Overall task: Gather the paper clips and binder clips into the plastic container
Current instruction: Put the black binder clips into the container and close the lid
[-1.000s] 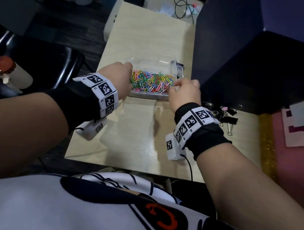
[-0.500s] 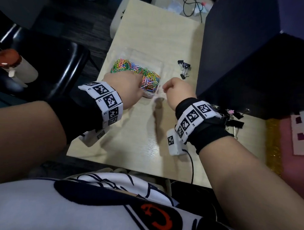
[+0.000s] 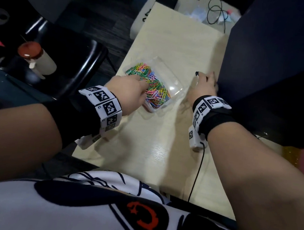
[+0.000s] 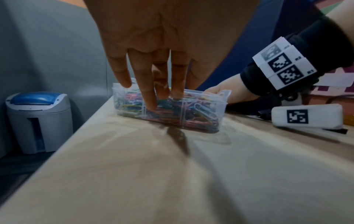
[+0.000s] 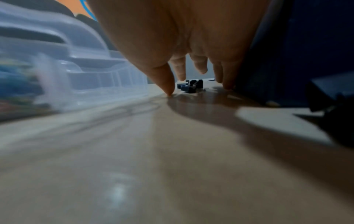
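Observation:
A clear plastic container (image 3: 174,80) (image 4: 223,97) (image 5: 91,75) holding a heap of coloured paper clips (image 3: 152,85) (image 4: 199,115) stands near the left edge of the pale table (image 3: 164,142). My left hand (image 3: 140,82) (image 4: 159,97) reaches into it, straight fingers pressing on the clips. To the right of the container, my right hand (image 3: 205,79) (image 5: 195,78) is spread over small black binder clips (image 3: 197,73) (image 5: 191,87) beside the dark partition. Its thumb tip touches the table and the clips lie loose between thumb and fingers.
A tall dark blue partition (image 3: 265,59) walls the table's right side, right against my right hand. A black chair (image 3: 71,58) and a red-capped bottle (image 3: 36,57) are on the left past the table edge. Cables (image 3: 216,12) lie at the far end. A grey bin (image 4: 38,121) stands on the floor.
The container has slid left and turned. My right hand left its near corner and moved right and forward onto the binder clips. My left hand's fingers went into the paper clips.

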Demonstrator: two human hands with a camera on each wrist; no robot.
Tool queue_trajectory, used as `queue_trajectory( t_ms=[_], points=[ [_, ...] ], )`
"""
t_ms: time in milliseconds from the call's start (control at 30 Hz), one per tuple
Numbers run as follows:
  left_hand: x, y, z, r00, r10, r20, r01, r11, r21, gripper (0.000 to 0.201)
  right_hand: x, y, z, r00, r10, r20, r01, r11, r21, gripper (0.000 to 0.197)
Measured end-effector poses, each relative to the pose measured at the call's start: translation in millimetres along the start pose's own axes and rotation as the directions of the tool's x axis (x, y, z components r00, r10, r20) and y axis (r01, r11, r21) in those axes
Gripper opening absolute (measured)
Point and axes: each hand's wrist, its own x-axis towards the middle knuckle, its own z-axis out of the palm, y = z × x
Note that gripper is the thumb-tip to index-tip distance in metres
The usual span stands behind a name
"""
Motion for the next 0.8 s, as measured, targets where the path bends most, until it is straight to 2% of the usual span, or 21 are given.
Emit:
queue_trajectory(
  t_ms=[100,267,400,467,567,700,800],
  points=[
    [2.8,-4.7,-0.6,1.0,0.004,-0.001,-0.004,0.999,-0.032,0.025,2.6,1.1,-1.8,0.996,-0.027,0.08,0.036,0.994,-0.107,0.069],
    [17.7,-11.7,-3.8,0.999,0.031,-0.031,-0.034,0.996,-0.082,0.023,-20.1,13.6,-3.5,0.992,-0.082,0.095,0.092,0.99,-0.106,0.058],
    [34.1,-14.2,-10.1,0.999,-0.01,-0.042,0.007,0.998,-0.064,0.022,-52.8,20.6,-3.6,0.989,-0.122,0.077,0.132,0.983,-0.131,0.044],
    [37.8,-7.2,-13.2,0.995,-0.033,-0.095,0.031,0.999,-0.028,0.023,-70.8,22.9,-4.4,0.985,-0.143,0.096,0.159,0.969,-0.188,0.039],
    [38.4,16.9,-14.9,0.989,-0.007,-0.147,0.007,1.0,-0.002,0.025,-88.2,30.1,-1.7,0.994,-0.09,0.067,0.101,0.978,-0.182,0.038],
    [37.6,56.2,-7.6,0.992,0.127,0.022,-0.128,0.991,0.042,0.032,-97.6,34.7,-2.6,0.992,-0.049,0.119,0.058,0.995,-0.081,0.056],
    [35.2,75.4,-0.8,0.979,0.161,0.127,-0.182,0.968,0.171,0.029,-101.2,39.8,-5.6,0.983,-0.09,0.16,0.106,0.99,-0.096,0.054]
  ],
)
